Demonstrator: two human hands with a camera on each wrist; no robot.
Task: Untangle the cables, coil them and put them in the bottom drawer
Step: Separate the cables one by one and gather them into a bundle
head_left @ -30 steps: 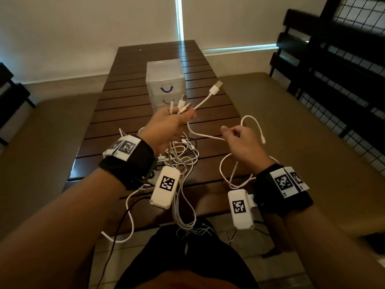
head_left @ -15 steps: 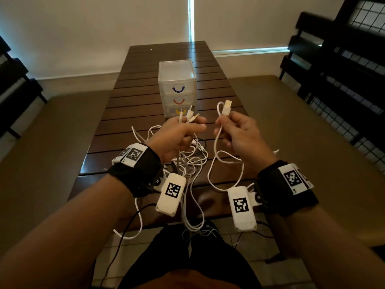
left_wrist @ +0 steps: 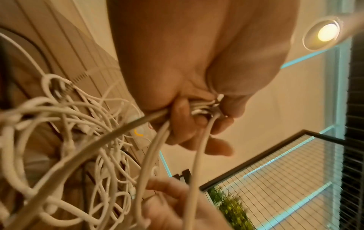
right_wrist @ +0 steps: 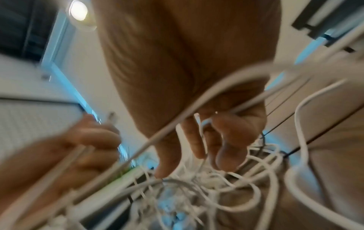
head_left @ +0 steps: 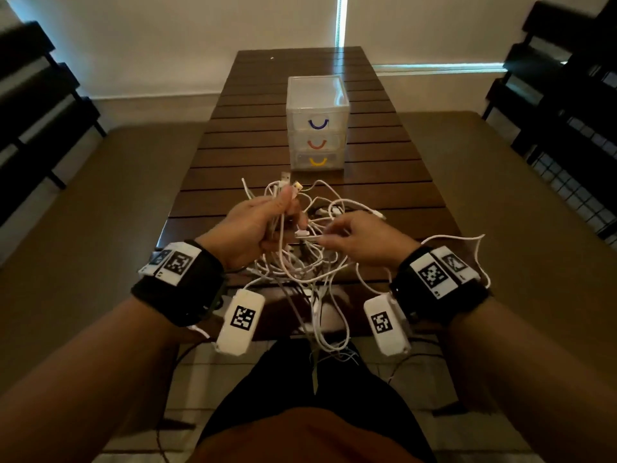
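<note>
A tangle of white cables (head_left: pixel 310 259) hangs between the two hands over the near end of a dark slatted tabletop (head_left: pixel 253 182), with some loops drooping past the near edge towards the person's lap. The left hand (head_left: pixel 257 225) has its fingers curled tight around a bunch of cable ends; a couple of plugs (head_left: pixel 290 183) stick up above the fist. In the left wrist view the same hand (left_wrist: pixel 197 96) shows its fingers (left_wrist: pixel 183 118) wrapped round several strands, which fan out below into the knot of cables (left_wrist: pixel 78 140).

The right hand (head_left: pixel 364 238) sits just right of the left one, at about the same height. Its thumb and forefinger pinch a thin strand near a small connector (head_left: pixel 302 233), while the other fingers are loosely bent. In the right wrist view, which is blurred, the right hand (right_wrist: pixel 206 124) has its fingers (right_wrist: pixel 226 140) part-curled with cable running through them; how firmly they hold cannot be told from that view.

Farther along the tabletop, well apart from the hands, stands a small clear plastic drawer unit (head_left: pixel 317 123) with three drawers, all pushed in. The top handle is blue, the middle one orange-red, and the bottom drawer (head_left: pixel 317 161) has a yellow handle. One loop of cable lies on the tabletop just near of the unit's base. Both wrists wear black bands with white printed tags.
</note>
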